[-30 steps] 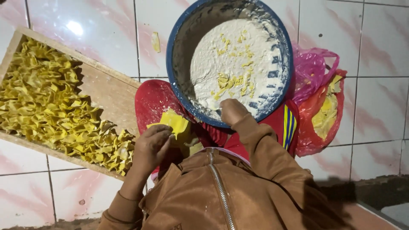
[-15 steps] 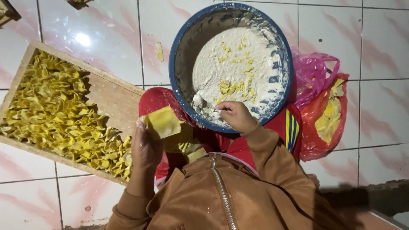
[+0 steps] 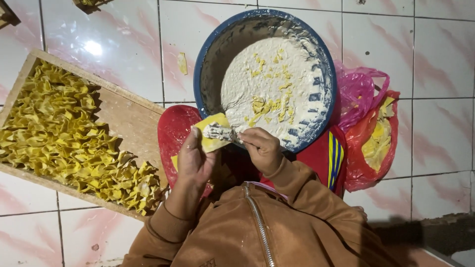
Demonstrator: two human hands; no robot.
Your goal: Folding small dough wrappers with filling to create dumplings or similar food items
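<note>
My left hand [image 3: 195,160] holds a square yellow dough wrapper [image 3: 213,133] flat on its fingers. My right hand [image 3: 262,148] grips a small spreading stick [image 3: 232,136] and presses a dab of whitish filling [image 3: 216,131] onto the wrapper. Just beyond both hands sits a blue bowl [image 3: 208,49] holding pale filling [image 3: 272,84] flecked with yellow bits. My brown jacket sleeves fill the bottom of the view.
A wooden tray [image 3: 126,116] at the left holds several folded yellow dumplings [image 3: 59,133]. A red plastic sheet [image 3: 175,131] lies under my hands. Pink and red plastic bags [image 3: 371,128] with yellow wrappers lie at the right. The floor is glossy white tile.
My right hand left the bowl with filling on the stick and came to the wrapper. My left hand raised the wrapper toward the bowl's rim.
</note>
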